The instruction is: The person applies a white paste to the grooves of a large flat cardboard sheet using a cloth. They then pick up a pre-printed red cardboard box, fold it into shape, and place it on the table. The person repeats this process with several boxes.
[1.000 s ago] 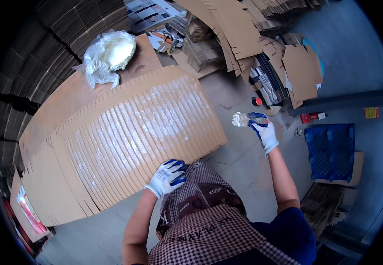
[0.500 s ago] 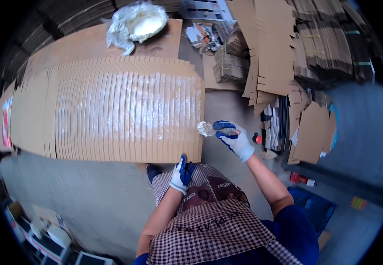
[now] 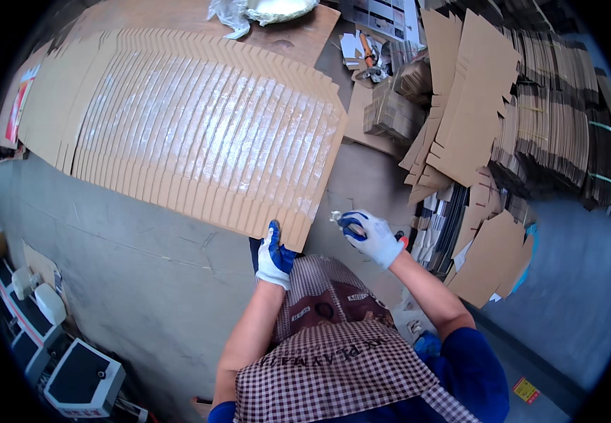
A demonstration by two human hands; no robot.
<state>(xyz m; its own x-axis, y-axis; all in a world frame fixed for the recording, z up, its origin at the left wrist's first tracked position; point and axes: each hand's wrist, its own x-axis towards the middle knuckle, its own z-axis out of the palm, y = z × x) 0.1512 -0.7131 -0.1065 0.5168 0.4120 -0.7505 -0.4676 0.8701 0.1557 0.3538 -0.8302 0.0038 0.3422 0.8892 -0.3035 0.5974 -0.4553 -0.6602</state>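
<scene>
A fanned row of overlapping cardboard sheets (image 3: pixel 178 127) spreads out before me, with a shiny, wet-looking whitish coating across its middle band. My left hand (image 3: pixel 276 259), in a white glove with blue palm and fingers, grips the near right corner of the row. Off the right edge of the sheets, my right hand (image 3: pixel 372 237) in a matching glove is closed round a brush (image 3: pixel 335 216). Only the brush's whitish tip shows; the glove covers the rest. The brush is apart from the cardboard.
A plastic-lined basin (image 3: pixel 280 8) with white contents stands on a wooden board (image 3: pixel 305 37) at the back. Flat cardboard pieces (image 3: pixel 471 99) and bundled cardboard stacks (image 3: pixel 552 120) crowd the right. Grey-and-black machines (image 3: pixel 83 381) stand at lower left. An orange-handled tool (image 3: pixel 367 53) lies beyond.
The view has turned, so the sheets now slant down to the right. My left hand has come onto their near corner. The right hand has tipped, hiding more of the brush.
</scene>
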